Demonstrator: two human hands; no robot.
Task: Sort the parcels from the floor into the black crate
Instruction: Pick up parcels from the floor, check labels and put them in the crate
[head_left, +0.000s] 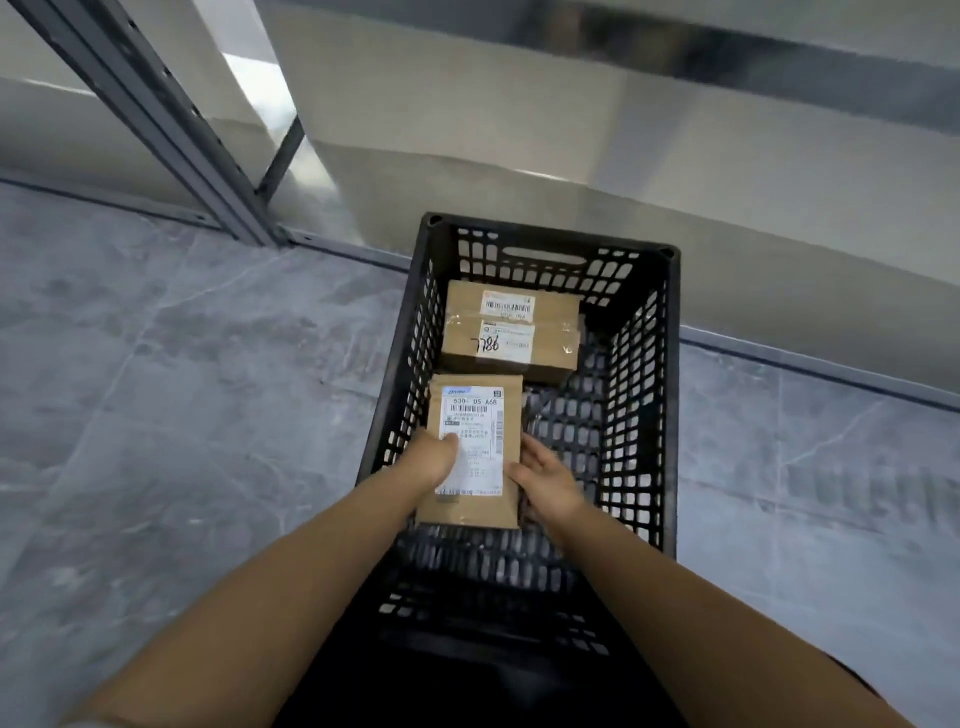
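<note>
A black slatted crate (670, 395) stands on the grey floor in front of me. Inside it, at the far end, lie two brown cardboard parcels (511, 325) with white labels, one marked with handwritten digits. A third brown parcel (475, 415) with a long white shipping label is held inside the crate on its left side. My left hand (431, 460) grips its left edge, thumb on the label. My right hand (548, 475) holds its right edge with the fingers curled under it.
A grey metal shelf post (171, 130) rises at the left, bolted to the floor. A pale wall with a grey skirting strip (810, 358) runs behind the crate. Marbled grey floor (182, 389) lies on both sides.
</note>
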